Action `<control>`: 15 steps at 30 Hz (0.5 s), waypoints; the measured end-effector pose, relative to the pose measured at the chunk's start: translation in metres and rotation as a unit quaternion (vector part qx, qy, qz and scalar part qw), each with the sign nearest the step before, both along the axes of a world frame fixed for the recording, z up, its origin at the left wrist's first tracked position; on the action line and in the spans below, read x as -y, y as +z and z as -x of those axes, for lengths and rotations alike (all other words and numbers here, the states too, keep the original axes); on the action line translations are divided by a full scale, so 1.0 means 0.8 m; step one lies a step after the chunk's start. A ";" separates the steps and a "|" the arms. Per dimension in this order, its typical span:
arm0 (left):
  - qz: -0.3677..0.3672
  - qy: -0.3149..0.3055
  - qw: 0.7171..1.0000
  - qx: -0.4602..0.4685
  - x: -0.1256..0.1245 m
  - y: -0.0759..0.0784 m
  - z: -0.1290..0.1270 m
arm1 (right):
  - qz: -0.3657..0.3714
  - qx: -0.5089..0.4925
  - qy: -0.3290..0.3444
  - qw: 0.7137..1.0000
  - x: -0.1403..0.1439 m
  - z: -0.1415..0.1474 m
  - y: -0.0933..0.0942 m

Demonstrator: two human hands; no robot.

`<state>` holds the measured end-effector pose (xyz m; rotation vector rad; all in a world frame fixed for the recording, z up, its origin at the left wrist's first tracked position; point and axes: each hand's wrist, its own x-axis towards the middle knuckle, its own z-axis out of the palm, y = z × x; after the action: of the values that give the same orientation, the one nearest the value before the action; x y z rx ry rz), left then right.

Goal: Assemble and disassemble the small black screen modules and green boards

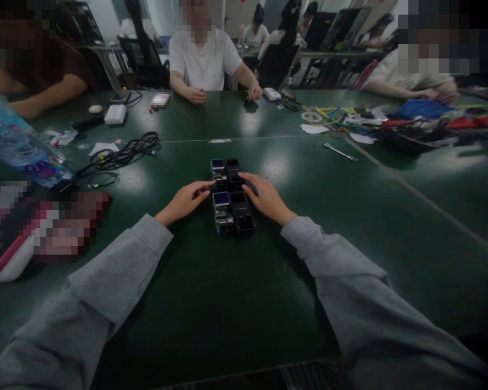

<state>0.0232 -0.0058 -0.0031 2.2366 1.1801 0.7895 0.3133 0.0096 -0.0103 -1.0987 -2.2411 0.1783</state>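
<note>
Green worktop point(187, 314): I see left hand point(190, 198) and right hand point(265, 197) angled inward, unclenched, fingers extended, flanking circuit boards point(223, 213) and black cases point(242, 211).

The water bottle point(22, 143) is cut off by the left edge. Coarse blocks blur the dark-red item point(77, 227) beside it beyond naming. Both grey sleeves point(117, 271) run out of frame. Fingers of the right hand point(268, 199) hide part of the farther black case point(233, 171); the nearer black case point(242, 212) bears markings too small to read. The cluttered heap point(425, 127) blurs at right.
</note>
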 end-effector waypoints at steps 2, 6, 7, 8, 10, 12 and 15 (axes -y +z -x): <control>-0.002 -0.003 1.000 0.001 0.001 0.001 0.000 | 0.002 0.004 0.003 1.000 0.001 0.000 0.000; 0.001 -0.007 1.000 0.005 0.003 0.003 0.001 | 0.013 0.008 0.019 1.000 0.003 0.000 0.002; 0.001 -0.006 1.000 0.009 0.003 0.003 0.001 | 0.013 0.008 0.024 1.000 0.004 0.000 0.003; 0.001 -0.005 1.000 0.013 0.003 0.003 0.001 | 0.014 0.009 0.027 0.999 0.004 -0.001 0.003; 0.004 0.001 1.000 0.021 0.003 0.003 0.000 | 0.015 0.015 0.034 0.999 0.005 -0.001 0.004; 0.009 0.007 1.000 0.026 0.003 0.002 0.000 | 0.020 0.025 0.043 0.999 0.005 0.000 0.004; 0.013 0.015 0.999 0.035 0.003 0.000 0.000 | 0.026 0.037 0.056 0.997 0.004 -0.001 0.003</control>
<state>0.0235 -0.0086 -0.0028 2.1565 1.1856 0.8522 0.3139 0.0067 -0.0081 -1.0224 -2.3782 0.2476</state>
